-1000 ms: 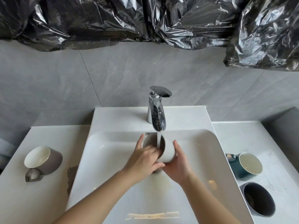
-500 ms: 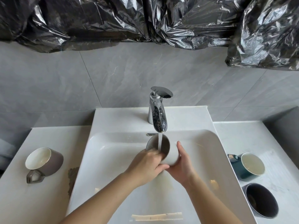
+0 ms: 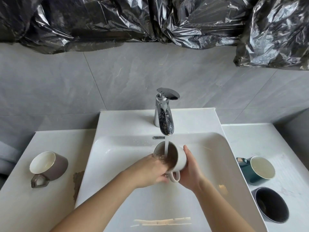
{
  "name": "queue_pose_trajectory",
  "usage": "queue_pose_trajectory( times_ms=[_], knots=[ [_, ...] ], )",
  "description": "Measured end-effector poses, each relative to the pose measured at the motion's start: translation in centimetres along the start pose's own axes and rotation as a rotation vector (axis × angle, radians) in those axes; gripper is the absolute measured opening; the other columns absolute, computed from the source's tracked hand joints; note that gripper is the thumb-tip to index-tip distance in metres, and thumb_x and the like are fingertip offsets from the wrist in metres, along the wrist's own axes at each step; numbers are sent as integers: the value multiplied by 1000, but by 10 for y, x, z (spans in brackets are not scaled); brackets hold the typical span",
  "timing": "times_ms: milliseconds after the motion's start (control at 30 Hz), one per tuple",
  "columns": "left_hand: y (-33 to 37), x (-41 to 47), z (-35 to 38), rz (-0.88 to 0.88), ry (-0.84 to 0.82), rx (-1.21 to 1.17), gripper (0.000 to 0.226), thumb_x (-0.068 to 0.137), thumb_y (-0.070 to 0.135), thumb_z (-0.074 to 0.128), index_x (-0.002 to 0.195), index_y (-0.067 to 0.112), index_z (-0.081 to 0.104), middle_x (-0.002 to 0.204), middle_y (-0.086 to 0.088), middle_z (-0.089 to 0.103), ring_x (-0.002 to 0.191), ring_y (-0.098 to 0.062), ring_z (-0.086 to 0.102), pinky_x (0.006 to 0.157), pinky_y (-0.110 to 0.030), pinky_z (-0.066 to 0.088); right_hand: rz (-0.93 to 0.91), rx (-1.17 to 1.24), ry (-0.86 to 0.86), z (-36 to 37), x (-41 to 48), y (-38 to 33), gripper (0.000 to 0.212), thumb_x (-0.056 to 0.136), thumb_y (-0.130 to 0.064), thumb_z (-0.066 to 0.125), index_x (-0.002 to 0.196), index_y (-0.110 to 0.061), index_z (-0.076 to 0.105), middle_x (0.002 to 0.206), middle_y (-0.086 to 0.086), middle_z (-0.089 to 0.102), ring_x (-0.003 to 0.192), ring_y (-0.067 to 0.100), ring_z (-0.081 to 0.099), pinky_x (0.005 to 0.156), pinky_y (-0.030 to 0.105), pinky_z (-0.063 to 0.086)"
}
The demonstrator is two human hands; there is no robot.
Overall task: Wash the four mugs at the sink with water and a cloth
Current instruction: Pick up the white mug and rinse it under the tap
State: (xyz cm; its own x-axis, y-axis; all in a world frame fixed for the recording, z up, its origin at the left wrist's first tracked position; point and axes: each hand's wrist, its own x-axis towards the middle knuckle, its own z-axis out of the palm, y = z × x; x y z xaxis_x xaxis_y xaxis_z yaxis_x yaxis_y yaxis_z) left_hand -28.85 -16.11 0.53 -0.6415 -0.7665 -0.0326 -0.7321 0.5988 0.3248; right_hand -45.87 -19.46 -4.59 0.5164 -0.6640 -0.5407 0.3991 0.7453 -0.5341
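A white mug is tilted under the running tap, mouth up and to the left, handle pointing down toward me. Water pours into it and splashes at the rim. My right hand grips the mug's outer wall from the right. My left hand holds the rim, its fingers reaching inside the mug and hidden there. No cloth shows. A brown mug lies on its side on the left counter. A green mug and a dark mug stand on the right counter.
The white sink fills the middle, with a pale strip lying on its front floor. Crumpled black plastic hangs along the grey tiled wall above. A brownish stain marks the left counter beside the sink.
The mug has turned so its handle now hangs below. My left fingers have gone deeper into the mug's mouth, and water splashes around them.
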Motion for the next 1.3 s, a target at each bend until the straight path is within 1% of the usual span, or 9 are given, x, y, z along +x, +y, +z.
queue_pose_trajectory(
  times_ms=[233, 433, 500, 600, 767, 933, 1033, 1100, 1300],
  knots=[
    [10, 3, 1, -99, 287, -96, 24, 87, 34, 48, 80, 11, 52, 82, -6, 60, 82, -27, 58, 69, -27, 37, -79, 236, 7, 5, -3, 3, 82, 70, -42, 76, 139, -4, 52, 119, 19, 65, 100, 33, 68, 88, 40, 49],
    [-12, 2, 0, -84, 53, 106, 35, 88, 45, 58, 107, 17, 65, 116, -3, 63, 126, -26, 44, 104, -40, 38, -16, 170, 10, 9, -6, 2, 66, 83, -47, 60, 130, 0, 63, 127, 26, 63, 107, 42, 64, 94, 51, 43],
    [2, 5, -1, -136, 127, -24, 30, 89, 38, 61, 102, 11, 64, 107, -8, 66, 110, -29, 55, 88, -36, 45, -86, 182, -8, 8, -8, 6, 70, 72, -43, 77, 126, -1, 65, 126, 26, 63, 110, 40, 64, 97, 49, 47],
    [15, 8, -4, -246, 224, -168, 28, 88, 36, 64, 85, 8, 58, 90, -8, 64, 87, -25, 57, 69, -32, 38, -141, 249, -30, 9, -10, 11, 54, 89, -46, 52, 116, -2, 70, 111, 24, 69, 96, 36, 70, 76, 41, 59],
    [-11, 2, -1, -53, 104, 4, 27, 89, 34, 62, 101, 11, 66, 105, -8, 66, 114, -27, 53, 100, -37, 43, -82, 191, 44, 7, -9, 3, 56, 92, -49, 46, 119, -6, 69, 119, 21, 68, 106, 35, 65, 85, 45, 52],
    [8, 7, 17, -184, 313, 51, 32, 80, 45, 55, 76, 16, 66, 68, 5, 66, 75, -13, 65, 114, -57, 23, -173, 283, 57, 10, -6, 12, 43, 74, -8, 76, 114, -15, 62, 95, 8, 74, 87, 21, 72, 74, 32, 59],
    [-1, 1, 12, -141, 209, 113, 40, 83, 47, 50, 100, 16, 69, 97, 1, 71, 110, -21, 62, 117, -58, 4, -110, 228, 108, 12, -5, 7, 16, 98, -6, 52, 102, -17, 63, 81, -13, 75, 76, 2, 71, 69, 21, 54],
    [-7, 0, 3, -80, 98, 269, 41, 84, 43, 58, 114, 18, 66, 117, -2, 68, 127, -28, 51, 113, -67, 6, -161, 131, 151, 17, -10, 5, 30, 101, -24, 42, 111, -8, 66, 106, 13, 74, 96, 27, 71, 79, 40, 51],
    [4, 4, 8, -47, 288, 97, 24, 70, 25, 78, 71, 16, 56, 62, 3, 55, 68, -19, 61, 122, -42, 5, -307, -18, 137, 13, -7, 17, 27, 85, -3, 70, 105, -16, 56, 91, 3, 72, 75, 4, 70, 68, 20, 55]
  ],
)
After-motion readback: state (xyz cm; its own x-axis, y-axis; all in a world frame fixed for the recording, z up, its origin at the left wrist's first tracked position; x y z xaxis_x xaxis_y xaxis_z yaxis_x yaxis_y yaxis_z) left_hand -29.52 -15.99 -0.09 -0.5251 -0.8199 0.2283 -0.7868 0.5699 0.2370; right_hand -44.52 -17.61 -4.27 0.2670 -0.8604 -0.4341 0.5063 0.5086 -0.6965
